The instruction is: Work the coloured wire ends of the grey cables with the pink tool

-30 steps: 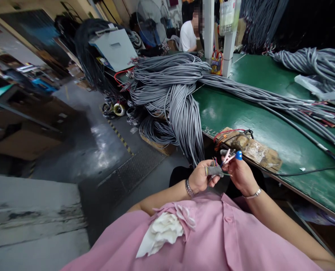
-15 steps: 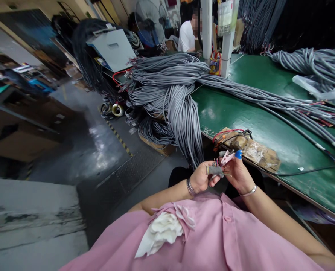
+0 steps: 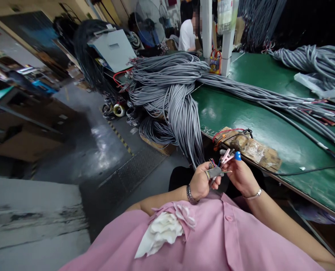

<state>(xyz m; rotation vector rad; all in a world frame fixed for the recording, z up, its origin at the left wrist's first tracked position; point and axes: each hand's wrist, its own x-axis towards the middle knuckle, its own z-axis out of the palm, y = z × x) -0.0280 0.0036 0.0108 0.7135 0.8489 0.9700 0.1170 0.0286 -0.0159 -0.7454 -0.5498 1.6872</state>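
Observation:
My left hand (image 3: 200, 181) is closed around a cable end, its thumb wrapped in grey material. Thin coloured wires (image 3: 212, 162) fan out beyond those fingers. The cable itself is mostly hidden in the hand. Close on the right, my right hand (image 3: 243, 177) pinches a small pink clip (image 3: 227, 156) with V-shaped arms. A blue finger cap (image 3: 238, 155) covers the right thumb. Fingertips of both hands nearly meet at the wires, and whether the clip touches a wire is too small to tell. Both hands are in front of the table edge, above my lap.
Just beyond my hands, a taped wooden block (image 3: 258, 153) with red and black leads lies on the green table (image 3: 229, 109). Grey cables (image 3: 167, 71) pile at the left and hang over the edge. More cable ends (image 3: 322, 113) lie right. A person (image 3: 186, 35) sits behind.
The coloured wires have spread more visibly above my left fingers. The pink clip has turned more upright, and my right wrist has shifted slightly right and down.

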